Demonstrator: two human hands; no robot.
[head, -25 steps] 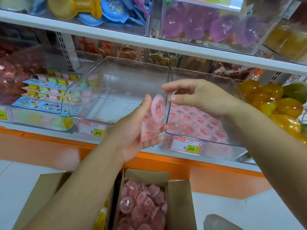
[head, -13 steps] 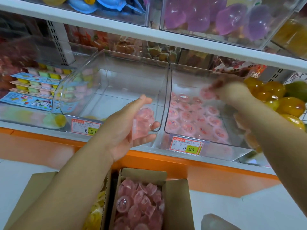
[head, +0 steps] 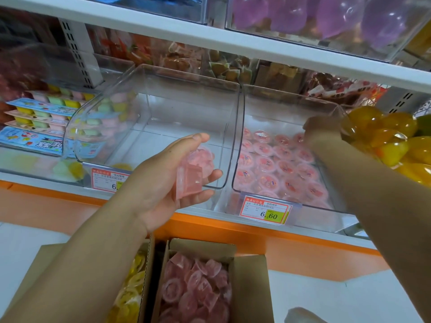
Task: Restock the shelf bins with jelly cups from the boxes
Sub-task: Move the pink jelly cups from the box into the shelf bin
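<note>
We are now reaching our right hand (head: 323, 129) deep into the bin (head: 310, 213), grip unreadable. Beside it, our left hand (head: 161, 185) is still clutching jelly cups (head: 194, 173) to add.

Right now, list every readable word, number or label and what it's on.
"6.60": right price tag, on the right bin.
"6": left price tag, on the middle bin; rest behind the left hand.
Tags' small print, blue packs' lettering: too blurred to read.
</note>
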